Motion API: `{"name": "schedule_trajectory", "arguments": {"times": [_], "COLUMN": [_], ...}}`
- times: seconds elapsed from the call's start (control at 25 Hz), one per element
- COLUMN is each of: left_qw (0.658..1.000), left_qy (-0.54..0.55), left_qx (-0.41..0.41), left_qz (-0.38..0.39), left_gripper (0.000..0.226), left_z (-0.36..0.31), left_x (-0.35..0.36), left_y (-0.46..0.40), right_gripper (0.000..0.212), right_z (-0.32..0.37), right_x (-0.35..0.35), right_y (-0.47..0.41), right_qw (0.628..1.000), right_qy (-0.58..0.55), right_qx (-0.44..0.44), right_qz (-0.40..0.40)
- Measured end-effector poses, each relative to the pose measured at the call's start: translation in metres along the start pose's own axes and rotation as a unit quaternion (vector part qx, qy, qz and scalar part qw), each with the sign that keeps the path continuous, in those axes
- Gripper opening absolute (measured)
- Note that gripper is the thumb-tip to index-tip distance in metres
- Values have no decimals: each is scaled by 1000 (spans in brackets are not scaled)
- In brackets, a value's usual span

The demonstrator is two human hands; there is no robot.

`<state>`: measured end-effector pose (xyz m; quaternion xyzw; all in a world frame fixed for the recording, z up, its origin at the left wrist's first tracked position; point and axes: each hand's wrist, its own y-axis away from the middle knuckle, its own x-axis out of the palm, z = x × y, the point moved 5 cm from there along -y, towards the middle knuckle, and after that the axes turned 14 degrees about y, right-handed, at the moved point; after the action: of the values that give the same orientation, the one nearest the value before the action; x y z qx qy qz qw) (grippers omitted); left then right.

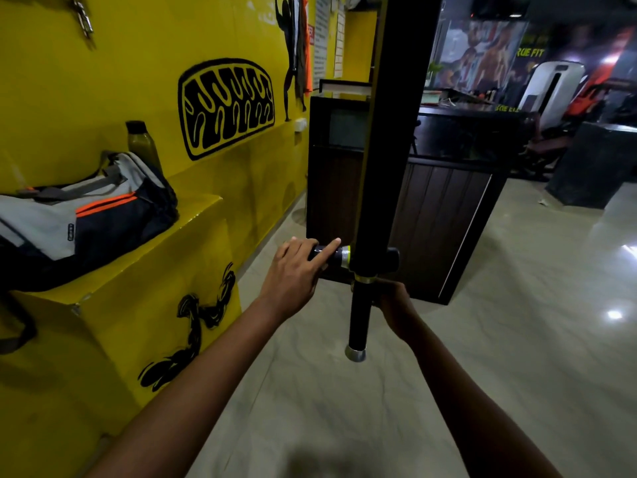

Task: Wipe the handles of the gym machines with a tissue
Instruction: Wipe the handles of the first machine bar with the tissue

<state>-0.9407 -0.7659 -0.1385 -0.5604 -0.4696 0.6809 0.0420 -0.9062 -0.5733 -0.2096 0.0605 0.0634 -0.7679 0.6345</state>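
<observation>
Here your left hand (293, 270) curls over the short black handle (332, 254), a round smooth bar with a silver ring, sticking out sideways from the tall black post (386, 167); your pointer finger lies straight along it. Your right hand (393, 301) is behind the long black handle (360, 315) that hangs down with a shiny silver cap; you cannot tell what it holds. No tissue shows. One soft grey bag (79, 215) with two orange stripes sits on the yellow ledge (193, 215), one dark bottle (141, 141) behind it.
</observation>
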Motion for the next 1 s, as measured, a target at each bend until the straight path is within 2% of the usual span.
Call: {"name": "schedule_trajectory", "arguments": {"times": [0.16,0.28,0.36,0.44,0.48,0.56,0.64,0.72,0.76,1.0], "left_qw": [1000,1000,1000,1000,1000,1000,1000,1000,1000,1000], "left_qy": [2,5,3,3,3,1,2,0,0,-3], "left_qx": [-1,-3,-5,-8,-8,-7,-6,-7,-8,-14], "left_qz": [2,7,11,10,8,2,1,-2,-1,2], "left_gripper": [54,54,54,54,54,54,52,51,51,56], "left_z": [0,0,0,1,1,1,0,1,1,0], "left_x": [-1,-1,0,0,1,1,1,1,1,2], "left_y": [0,0,0,-1,-1,0,0,0,1,0], "right_gripper": [20,17,16,16,15,4,11,14,15,11], "right_z": [-21,-36,-46,-51,-48,-21,10,30,34,13], "right_x": [7,6,6,2,-3,-18,-24,-13,-5,12], "right_y": [7,-1,-3,3,9,29,45,53,57,61], "right_qw": [995,987,967,940,933,915,880,855,853,853], "right_qy": [82,132,231,334,352,329,289,283,285,340], "right_qx": [-2,32,51,67,62,-7,-117,-205,-220,-181], "right_qz": [62,89,89,32,-44,-233,-357,-383,-377,-352]}}
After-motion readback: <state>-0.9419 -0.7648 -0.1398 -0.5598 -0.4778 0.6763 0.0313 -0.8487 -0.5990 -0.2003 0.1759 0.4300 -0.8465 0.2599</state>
